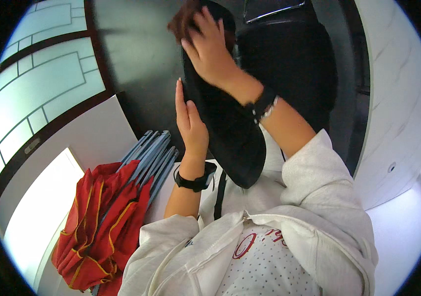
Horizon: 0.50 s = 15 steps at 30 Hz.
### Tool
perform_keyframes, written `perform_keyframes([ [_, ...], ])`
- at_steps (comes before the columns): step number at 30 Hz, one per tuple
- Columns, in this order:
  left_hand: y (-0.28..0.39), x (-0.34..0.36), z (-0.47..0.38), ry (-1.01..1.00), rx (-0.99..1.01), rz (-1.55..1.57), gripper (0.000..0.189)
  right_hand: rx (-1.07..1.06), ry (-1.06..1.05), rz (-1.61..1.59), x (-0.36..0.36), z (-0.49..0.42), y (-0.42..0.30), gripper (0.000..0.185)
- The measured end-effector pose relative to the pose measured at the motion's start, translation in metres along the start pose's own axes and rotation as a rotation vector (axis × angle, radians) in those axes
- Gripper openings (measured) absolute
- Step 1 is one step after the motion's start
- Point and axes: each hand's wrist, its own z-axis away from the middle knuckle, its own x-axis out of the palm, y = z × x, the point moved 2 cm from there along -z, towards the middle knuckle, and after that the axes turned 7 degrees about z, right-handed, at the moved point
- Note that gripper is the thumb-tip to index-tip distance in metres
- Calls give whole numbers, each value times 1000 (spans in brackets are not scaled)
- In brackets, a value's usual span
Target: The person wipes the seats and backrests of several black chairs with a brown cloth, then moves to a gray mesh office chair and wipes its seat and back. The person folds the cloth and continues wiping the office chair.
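A black, padded-looking chair back [229, 122] stands before me, seen from above and nearly edge-on. My right hand [210, 51] presses a crumpled brown cloth [185, 23] against its far end, with fingers spread over the cloth. The cloth and fingertips are slightly blurred. On the chair back's left side, my left hand [191, 122] is held flat, its fingers straight and its palm turned toward the black surface. It grips nothing; whether the palm touches the chair back cannot be made out.
Another black chair [288, 66] with a metal frame stands to the right, beside a white marble-patterned table [399, 111]. At left, red cloth [99, 225] with yellow edging hangs over several folded blue-grey metal frames [151, 151]. Frosted window panes [44, 81] line the left wall.
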Motion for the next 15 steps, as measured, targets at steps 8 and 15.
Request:
perform_keyframes([
  [8, 0, 0, -7, -28, 67, -96, 44, 77, 4, -388, -16, -36, 35, 35],
  [15, 15, 28, -65, -76, 183, -98, 41, 9, -71, -18, -30, 11, 10, 33],
])
